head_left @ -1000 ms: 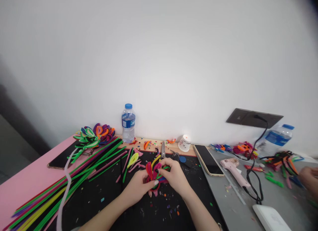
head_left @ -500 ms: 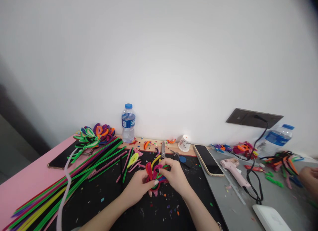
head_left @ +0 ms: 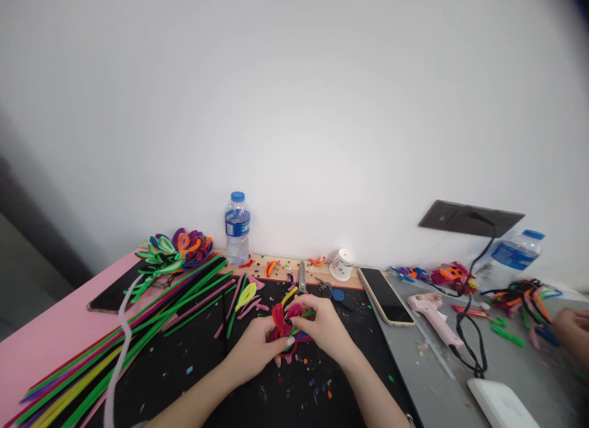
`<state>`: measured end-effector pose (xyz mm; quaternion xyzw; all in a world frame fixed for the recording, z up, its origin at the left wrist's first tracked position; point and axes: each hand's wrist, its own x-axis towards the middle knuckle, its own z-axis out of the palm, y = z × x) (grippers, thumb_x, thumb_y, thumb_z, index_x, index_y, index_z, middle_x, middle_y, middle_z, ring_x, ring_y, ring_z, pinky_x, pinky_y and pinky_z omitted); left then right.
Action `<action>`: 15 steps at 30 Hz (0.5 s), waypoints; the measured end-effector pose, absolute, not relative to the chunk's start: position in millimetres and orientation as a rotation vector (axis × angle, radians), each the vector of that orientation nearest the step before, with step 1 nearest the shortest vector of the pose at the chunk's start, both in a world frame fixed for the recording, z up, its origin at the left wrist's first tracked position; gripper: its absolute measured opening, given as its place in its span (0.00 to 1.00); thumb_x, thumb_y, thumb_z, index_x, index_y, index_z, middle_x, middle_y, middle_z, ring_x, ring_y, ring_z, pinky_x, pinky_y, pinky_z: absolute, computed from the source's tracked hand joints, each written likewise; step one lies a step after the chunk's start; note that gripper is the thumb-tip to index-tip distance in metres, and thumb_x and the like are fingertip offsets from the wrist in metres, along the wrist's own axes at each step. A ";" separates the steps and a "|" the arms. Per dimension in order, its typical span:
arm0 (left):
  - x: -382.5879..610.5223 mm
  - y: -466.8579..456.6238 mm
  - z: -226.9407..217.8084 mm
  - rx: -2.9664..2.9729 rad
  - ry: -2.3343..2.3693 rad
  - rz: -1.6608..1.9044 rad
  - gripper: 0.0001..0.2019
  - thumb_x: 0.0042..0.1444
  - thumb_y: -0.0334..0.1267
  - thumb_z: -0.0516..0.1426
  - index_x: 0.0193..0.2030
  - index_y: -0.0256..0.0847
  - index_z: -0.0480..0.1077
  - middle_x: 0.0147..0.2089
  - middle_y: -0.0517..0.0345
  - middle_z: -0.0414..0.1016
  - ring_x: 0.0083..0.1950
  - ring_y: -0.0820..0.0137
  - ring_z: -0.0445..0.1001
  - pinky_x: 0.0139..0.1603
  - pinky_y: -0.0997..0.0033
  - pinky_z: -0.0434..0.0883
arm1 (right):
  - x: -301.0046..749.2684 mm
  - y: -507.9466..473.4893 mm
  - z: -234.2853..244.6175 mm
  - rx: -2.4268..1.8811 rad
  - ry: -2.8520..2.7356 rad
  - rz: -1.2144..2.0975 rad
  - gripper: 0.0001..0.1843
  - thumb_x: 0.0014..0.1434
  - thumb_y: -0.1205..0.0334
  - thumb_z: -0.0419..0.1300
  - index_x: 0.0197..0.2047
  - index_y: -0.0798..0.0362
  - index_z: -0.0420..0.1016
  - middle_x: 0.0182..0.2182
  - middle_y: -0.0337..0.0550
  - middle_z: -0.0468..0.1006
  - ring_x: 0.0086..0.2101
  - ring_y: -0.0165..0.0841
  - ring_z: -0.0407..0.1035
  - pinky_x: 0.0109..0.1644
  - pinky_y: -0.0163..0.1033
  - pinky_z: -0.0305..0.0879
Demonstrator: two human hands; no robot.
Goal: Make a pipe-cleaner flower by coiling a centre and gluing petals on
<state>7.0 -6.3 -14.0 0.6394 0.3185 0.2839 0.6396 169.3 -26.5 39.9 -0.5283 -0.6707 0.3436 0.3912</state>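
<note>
Both my hands meet over the black mat (head_left: 197, 379) on a small pipe-cleaner flower (head_left: 284, 319) made of red, pink, yellow and green loops. My left hand (head_left: 257, 349) is closed round its lower part from the left. My right hand (head_left: 319, 325) pinches its loops from the right, fingers curled. A yellow looped petal (head_left: 246, 295) lies just left of my hands. Scissors (head_left: 302, 276) lie beyond them near the mat's far edge.
Long green, pink and yellow pipe cleaners (head_left: 138, 336) fan across the left. Finished flowers (head_left: 177, 250), a water bottle (head_left: 237, 227) and a paper cup (head_left: 341, 265) stand near the wall. A phone (head_left: 385, 295), pink glue gun (head_left: 435, 319) and cable lie right. Another person's hand (head_left: 573, 333) works at far right.
My fingers have shifted slightly on the flower and its loops have turned a little. The other person's hand at far right has barely moved.
</note>
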 end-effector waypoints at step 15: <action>7.1 -12.0 5.1 1.472 0.783 0.612 0.10 0.48 0.41 0.58 0.33 0.35 0.69 0.22 0.65 0.65 0.20 0.74 0.66 0.21 0.74 0.65 | 172.8 -29.6 47.9 -1.352 -1.759 0.745 0.13 0.45 0.74 0.60 0.35 0.49 0.75 0.35 0.38 0.78 0.38 0.35 0.70 0.44 0.38 0.64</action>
